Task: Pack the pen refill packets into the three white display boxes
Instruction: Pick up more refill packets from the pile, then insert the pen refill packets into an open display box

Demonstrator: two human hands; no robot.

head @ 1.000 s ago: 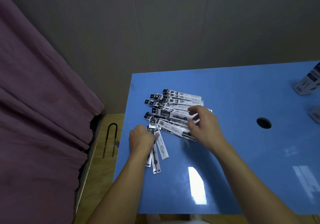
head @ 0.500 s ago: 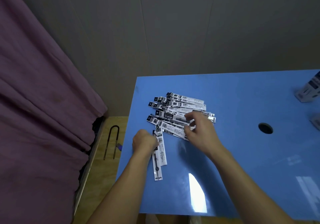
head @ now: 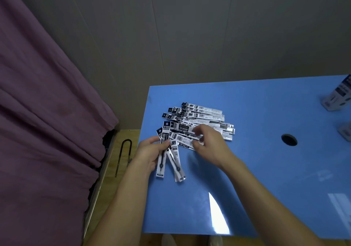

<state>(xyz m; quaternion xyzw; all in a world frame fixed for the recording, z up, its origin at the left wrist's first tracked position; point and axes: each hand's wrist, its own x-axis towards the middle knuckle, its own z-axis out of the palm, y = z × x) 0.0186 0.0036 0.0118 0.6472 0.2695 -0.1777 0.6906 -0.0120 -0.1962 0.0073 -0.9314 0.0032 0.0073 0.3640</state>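
The blue table [head: 256,169] lies bare between the fanned refill packets [head: 201,120] and the round hole [head: 289,139]. White boxes [head: 338,99] crowd the right edge (partly cut off); a purple curtain [head: 47,112] hems the left.

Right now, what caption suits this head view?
Left hand holds refill packets; right hand picks from the pile on the blue table.

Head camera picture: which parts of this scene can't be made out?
- White display boxes: cut off by the head view's right edge; only two partly show.
- Print on the black-and-white pen refill packets: too small and blurred.
- Packets under the right hand: hidden by it.
- Left hand grip: fingers partly hidden behind its packets.
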